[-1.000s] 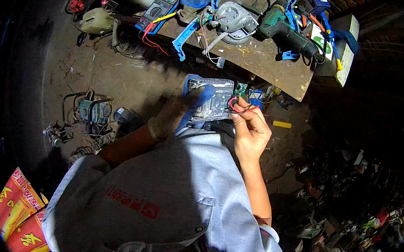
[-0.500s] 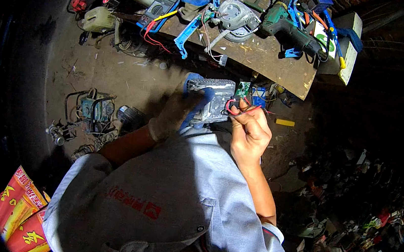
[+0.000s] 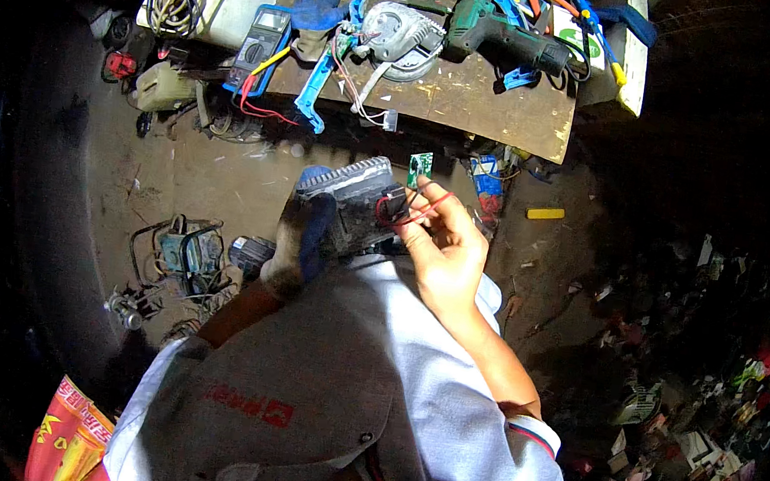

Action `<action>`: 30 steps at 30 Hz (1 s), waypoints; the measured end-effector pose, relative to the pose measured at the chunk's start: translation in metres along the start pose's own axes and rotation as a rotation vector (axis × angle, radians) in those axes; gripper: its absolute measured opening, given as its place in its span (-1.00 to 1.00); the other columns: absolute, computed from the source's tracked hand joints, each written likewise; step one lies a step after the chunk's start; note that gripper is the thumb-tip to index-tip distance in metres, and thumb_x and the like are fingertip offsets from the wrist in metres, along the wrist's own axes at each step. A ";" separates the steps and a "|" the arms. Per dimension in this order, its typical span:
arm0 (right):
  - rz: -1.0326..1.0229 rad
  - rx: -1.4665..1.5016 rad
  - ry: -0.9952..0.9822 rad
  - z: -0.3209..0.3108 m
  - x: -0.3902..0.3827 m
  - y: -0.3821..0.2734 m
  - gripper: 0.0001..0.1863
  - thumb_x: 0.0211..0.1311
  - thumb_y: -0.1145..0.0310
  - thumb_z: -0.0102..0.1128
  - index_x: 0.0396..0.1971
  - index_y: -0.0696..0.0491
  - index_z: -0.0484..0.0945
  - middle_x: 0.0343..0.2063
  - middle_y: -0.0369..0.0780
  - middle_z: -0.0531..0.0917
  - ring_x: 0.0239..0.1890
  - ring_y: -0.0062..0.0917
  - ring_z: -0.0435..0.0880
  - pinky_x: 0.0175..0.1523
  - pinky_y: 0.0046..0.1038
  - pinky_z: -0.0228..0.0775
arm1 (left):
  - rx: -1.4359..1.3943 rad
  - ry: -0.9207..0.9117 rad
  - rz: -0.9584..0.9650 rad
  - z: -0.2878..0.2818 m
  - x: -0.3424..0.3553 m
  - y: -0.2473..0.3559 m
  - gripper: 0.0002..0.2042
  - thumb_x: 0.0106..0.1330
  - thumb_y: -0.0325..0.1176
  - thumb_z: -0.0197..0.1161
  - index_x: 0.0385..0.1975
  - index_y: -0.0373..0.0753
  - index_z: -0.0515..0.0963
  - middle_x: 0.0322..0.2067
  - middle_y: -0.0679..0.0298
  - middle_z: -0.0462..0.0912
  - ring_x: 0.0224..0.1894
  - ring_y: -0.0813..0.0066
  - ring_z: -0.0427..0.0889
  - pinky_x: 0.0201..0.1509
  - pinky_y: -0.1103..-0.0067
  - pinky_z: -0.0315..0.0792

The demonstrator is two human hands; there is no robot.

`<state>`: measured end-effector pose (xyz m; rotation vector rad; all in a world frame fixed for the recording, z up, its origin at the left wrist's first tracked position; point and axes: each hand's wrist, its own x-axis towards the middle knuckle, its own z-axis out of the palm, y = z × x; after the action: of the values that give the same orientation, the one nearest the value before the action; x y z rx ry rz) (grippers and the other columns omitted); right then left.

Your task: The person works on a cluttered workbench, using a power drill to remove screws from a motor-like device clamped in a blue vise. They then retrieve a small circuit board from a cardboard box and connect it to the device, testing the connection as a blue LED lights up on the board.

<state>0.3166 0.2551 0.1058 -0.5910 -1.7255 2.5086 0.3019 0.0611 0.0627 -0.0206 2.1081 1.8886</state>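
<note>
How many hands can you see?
2: the gloved left hand holding the dark casing, and the bare right hand at the red wire. Dark areas might hide others.

In mid-frame, my left grip [image 3: 302, 241] holds a casing [image 3: 357, 207], and my right grip [image 3: 450, 253], just right of it, pinches wires [image 3: 433, 210], a circuit board [image 3: 420, 166] just above them. Across the top of the frame, the bench [image 3: 485, 114] carries, left to right, a multimeter [image 3: 258, 48], a glove [image 3: 319, 11], a housing [image 3: 397, 35] and a drill [image 3: 494, 33]. On the floor [image 3: 213, 164], a machine [image 3: 184, 251] sits at left; scrap [image 3: 693, 451] lies at lower right.
</note>
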 end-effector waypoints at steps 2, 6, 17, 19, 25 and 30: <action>-0.209 -0.342 -0.175 -0.014 0.010 0.001 -0.68 0.04 0.63 0.29 -0.12 0.26 0.60 -0.32 -0.22 0.61 -0.31 -0.58 0.59 -0.13 -0.56 0.44 | -0.474 0.041 -0.135 0.010 0.000 0.012 -0.65 0.48 -0.13 0.00 0.04 -0.26 0.35 -0.02 0.26 0.48 -0.03 0.49 0.47 0.09 0.55 0.38; -0.313 -0.464 -0.238 -0.020 0.011 0.001 -0.73 0.10 0.60 0.26 -0.14 0.27 0.62 -0.38 -0.18 0.60 -0.33 -0.51 0.60 -0.15 -0.56 0.43 | -0.513 -0.065 -0.086 0.003 0.002 0.011 -0.62 0.45 -0.13 0.05 0.09 -0.26 0.33 -0.03 0.27 0.49 -0.03 0.54 0.46 0.12 0.53 0.38; -0.291 -0.559 -0.228 -0.019 0.004 -0.010 -0.75 0.17 0.57 0.28 -0.14 0.31 0.61 -0.44 -0.22 0.61 -0.40 -0.65 0.50 -0.23 -0.63 0.38 | -0.195 0.017 0.071 -0.001 -0.015 -0.017 -0.71 0.43 -0.38 0.08 0.07 -0.35 0.42 0.01 0.18 0.55 0.04 0.42 0.55 0.14 0.47 0.45; -0.302 -0.612 -0.240 -0.020 0.003 -0.013 -0.76 0.16 0.57 0.29 -0.16 0.31 0.62 -0.46 -0.21 0.61 -0.42 -0.63 0.52 -0.22 -0.60 0.40 | -0.243 0.027 0.093 0.009 -0.014 0.016 -0.72 0.42 -0.40 0.09 0.06 -0.38 0.43 -0.01 0.15 0.57 0.01 0.40 0.57 0.10 0.48 0.47; -0.372 -0.599 -0.269 -0.021 0.004 -0.013 -0.80 0.14 0.60 0.29 -0.22 0.34 0.62 -0.53 -0.21 0.57 -0.47 -0.62 0.50 -0.24 -0.59 0.40 | 0.245 -0.071 0.389 0.002 -0.002 0.050 -0.75 0.40 -0.41 0.11 0.01 -0.35 0.49 -0.13 0.15 0.64 -0.11 0.43 0.61 0.01 0.51 0.48; -0.428 -0.639 -0.276 -0.022 0.008 -0.018 -0.76 0.15 0.64 0.24 -0.15 0.32 0.60 -0.52 -0.25 0.51 -0.45 -0.62 0.46 -0.26 -0.59 0.36 | 0.068 -0.077 0.114 0.010 -0.007 0.021 -0.63 0.39 -0.33 0.15 0.14 -0.30 0.38 -0.06 0.14 0.58 -0.05 0.40 0.56 0.09 0.45 0.44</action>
<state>0.3133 0.2833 0.1131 0.1319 -2.4439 1.7957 0.3065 0.0719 0.0836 0.1885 2.1620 1.8473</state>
